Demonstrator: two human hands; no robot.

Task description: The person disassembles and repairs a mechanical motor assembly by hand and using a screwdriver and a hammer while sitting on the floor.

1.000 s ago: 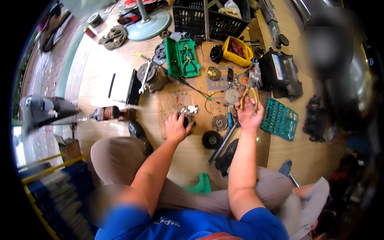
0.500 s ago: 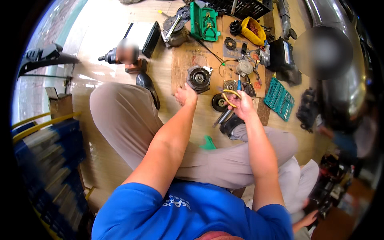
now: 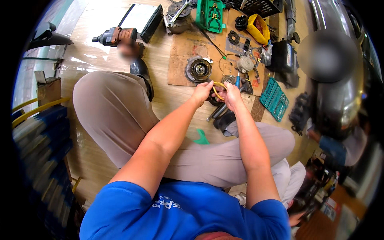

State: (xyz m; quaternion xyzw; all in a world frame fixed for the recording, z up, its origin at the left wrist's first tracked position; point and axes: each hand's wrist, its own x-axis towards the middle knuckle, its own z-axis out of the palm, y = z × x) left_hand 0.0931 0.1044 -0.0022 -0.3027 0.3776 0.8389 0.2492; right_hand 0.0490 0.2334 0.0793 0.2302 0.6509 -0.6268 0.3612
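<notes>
— Above the near edge of the cardboard sheet (image 3: 182,60) on the floor, what are the hands doing?

— Both hold one yellow ring (image 3: 217,90). The left hand (image 3: 202,93) pinches its left side, the right hand (image 3: 231,95) its right side, each grip clamped on it, so the ring sits between the two, held off the floor.

— Which hand is nearer it?

— Neither; they meet on it from opposite sides. The ring's opening looks roughly toward the camera, though fingers hide part of it.

— What lies closest?

— One round pulley (image 3: 199,69) on the cardboard, just beyond the left hand. A dark disc lies right under the hands, mostly hidden.

— Counts?

— One ring, two hands on it, one pulley. Further off: one green case (image 3: 209,16) at the far edge, one yellow tray (image 3: 258,29) beside it, one teal socket tray (image 3: 273,98) to the right, one impact wrench (image 3: 114,37) to the far left. Small parts near the tray are too tangled to count.
</notes>
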